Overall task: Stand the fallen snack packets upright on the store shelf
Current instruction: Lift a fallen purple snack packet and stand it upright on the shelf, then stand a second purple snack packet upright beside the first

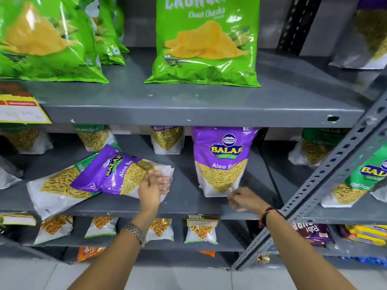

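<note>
Middle shelf (188,206), centre of frame: our left hand (151,188) grips the clear bottom edge of the fallen purple packet (117,174), likely to pivot it up. It lies tilted across a fallen green packet (56,187) at left centre. Our right hand (243,198) pinches the bottom corner of the upright purple packet (219,162), seemingly steadying it. Packets are glossy crinkly film, pillow-shaped, with clear windows showing yellow sev. Shelf is grey painted metal, smooth, chipped at the front lip.
</note>
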